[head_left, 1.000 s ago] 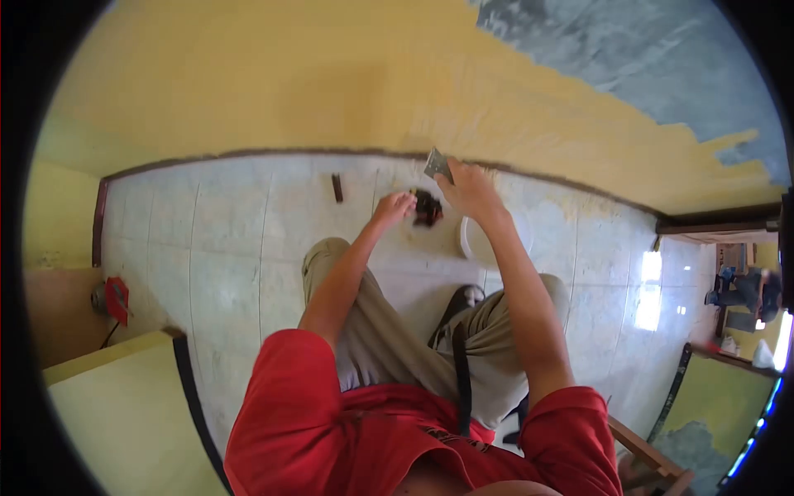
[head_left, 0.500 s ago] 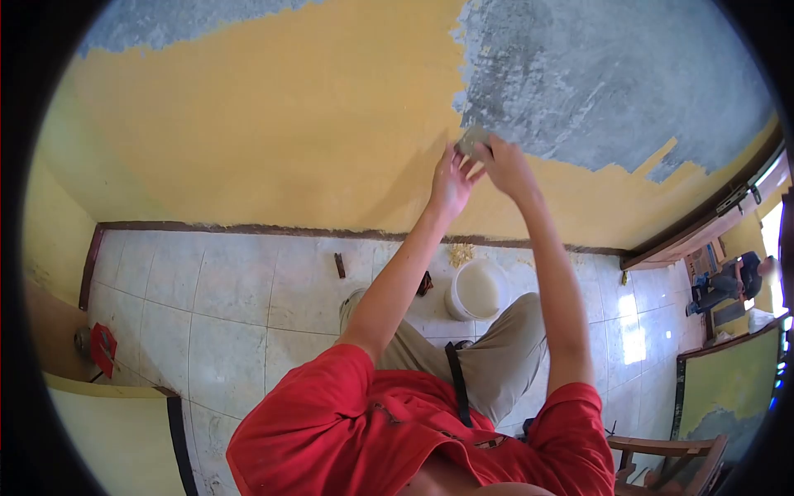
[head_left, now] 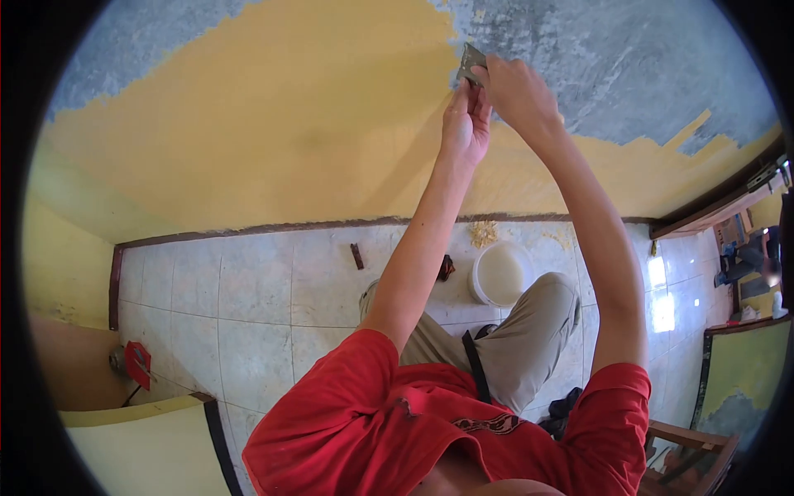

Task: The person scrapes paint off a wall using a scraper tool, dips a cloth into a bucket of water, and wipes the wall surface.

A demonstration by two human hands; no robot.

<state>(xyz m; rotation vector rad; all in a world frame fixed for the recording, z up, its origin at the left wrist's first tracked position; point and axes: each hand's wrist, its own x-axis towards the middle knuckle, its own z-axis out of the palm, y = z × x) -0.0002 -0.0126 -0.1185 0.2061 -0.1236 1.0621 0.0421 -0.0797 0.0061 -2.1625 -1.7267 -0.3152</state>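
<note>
A flat metal scraper [head_left: 471, 60] lies against the wall, at the border between yellow paint [head_left: 331, 107] and bare grey plaster [head_left: 628, 74]. My right hand [head_left: 521, 93] is closed around its right side; the part inside the grip is hidden. From below, my left hand [head_left: 468, 126] reaches up with its fingertips pressed to the scraper's lower part. Both arms are stretched upward in front of me.
On the tiled floor stands a white bucket [head_left: 502, 273] beside a pile of yellow paint flakes [head_left: 483, 233]. A short dark strip [head_left: 356, 256] lies to the left. A red object [head_left: 139, 364] rests farther left. Wooden furniture [head_left: 691, 455] stands at lower right; another person [head_left: 753, 258] is at far right.
Both hands and the scraper have moved higher up along the paint's edge. The camera view has shifted, with the floor and bucket now farther right.
</note>
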